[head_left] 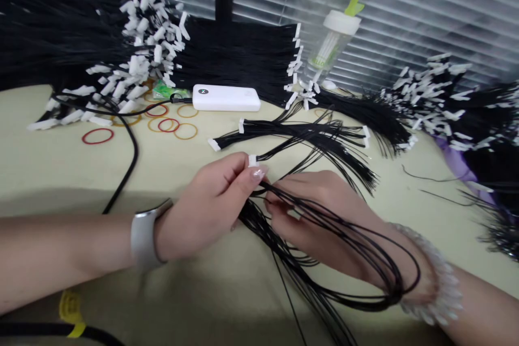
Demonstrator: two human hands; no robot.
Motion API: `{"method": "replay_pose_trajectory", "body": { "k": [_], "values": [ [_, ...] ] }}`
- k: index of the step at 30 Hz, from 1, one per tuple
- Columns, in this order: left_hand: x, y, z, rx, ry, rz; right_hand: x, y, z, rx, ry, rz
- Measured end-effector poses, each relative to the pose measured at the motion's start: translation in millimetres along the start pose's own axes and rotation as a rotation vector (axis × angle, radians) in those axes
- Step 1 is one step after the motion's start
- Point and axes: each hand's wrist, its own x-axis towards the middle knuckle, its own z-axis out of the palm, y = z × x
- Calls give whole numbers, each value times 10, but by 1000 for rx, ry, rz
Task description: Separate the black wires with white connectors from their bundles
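Note:
Between thumb and fingers, my left hand point(219, 194) grips a small white connector point(253, 161) with black wires running from it. A bundle of thin black wires point(292, 259) passes under that hand and hangs down towards me, some of it looping over my right wrist. My right hand point(320, 216) is just right of the connector, its fingers closed among the wires; its fingertips are partly hidden, but they pinch at black wire. Behind both hands lie wire harnesses point(279, 131) with white connectors on their ends.
Large stacks of black wires with white connectors point(141, 27) line the back and right. A white power bank point(226, 98) with a black cable point(132, 157) sits mid-table, near loose rubber bands point(98, 136). A clear container of cotton swabs point(332, 46) stands by the window blinds.

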Motion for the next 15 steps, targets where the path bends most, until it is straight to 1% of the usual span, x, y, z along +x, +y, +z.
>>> {"method": "replay_pose_trajectory", "body": {
  "k": [2,4,7,9,11,12,13,15],
  "values": [
    [7,6,-5,-32,-12,-53,-5,102,-105,-64,-7,10],
    [16,4,-7,-76,-17,-107,-8,248,-276,-133,24,59],
    [38,-18,-3,-151,-14,-147,-36,493,-565,-228,205,205],
    [52,-39,3,-193,-11,-154,-62,627,-709,-231,383,325],
    [60,-55,5,-214,-7,-153,-68,713,-792,-50,590,424],
    [62,-59,4,-219,-12,-151,-58,736,-813,112,674,433],
    [61,-60,2,-221,-20,-147,-39,747,-826,310,747,408],
    [55,-56,-3,-217,-40,-135,16,738,-835,712,848,323]
  ]
}}
